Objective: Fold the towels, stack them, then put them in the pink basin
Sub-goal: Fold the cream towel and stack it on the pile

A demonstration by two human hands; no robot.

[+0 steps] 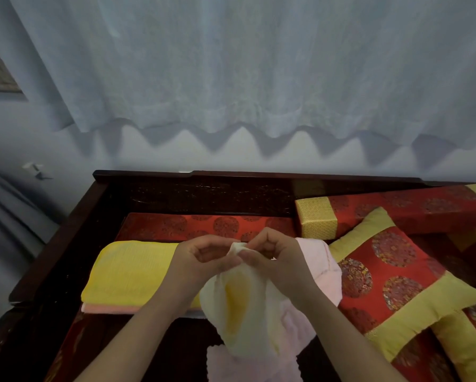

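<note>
Both hands meet at the centre of the frame, pinching the top edge of a pale cream towel [247,307] that hangs down from them toward the lower middle. The left hand [201,260] has its fingers [217,245] curled and closed on the cloth at the corner, and the right hand [275,257] is clamped on the same bunched corner just beside it, fingertips nearly touching. The towel hangs loose and unfolded, with a yellow tint showing in its inner hollow.

To the left of centre lies a folded yellow towel [129,271] resting flat on a folded pink towel [107,308], whose edge peeks out beneath: a stack already begun on the red-cushioned wooden bench [66,230]. More pink cloth [325,271] lies behind and below the hands; whether that is one towel or several I cannot tell. A red and gold cushion [382,271] sits at the right. No pink basin shows anywhere in the frame.

The step in hand appears to be finding the corners of the cream towel to start folding it. Next, the hands would need to part along the top edge to spread the cloth taut, then lay it flat and fold it to match the stack.
</note>
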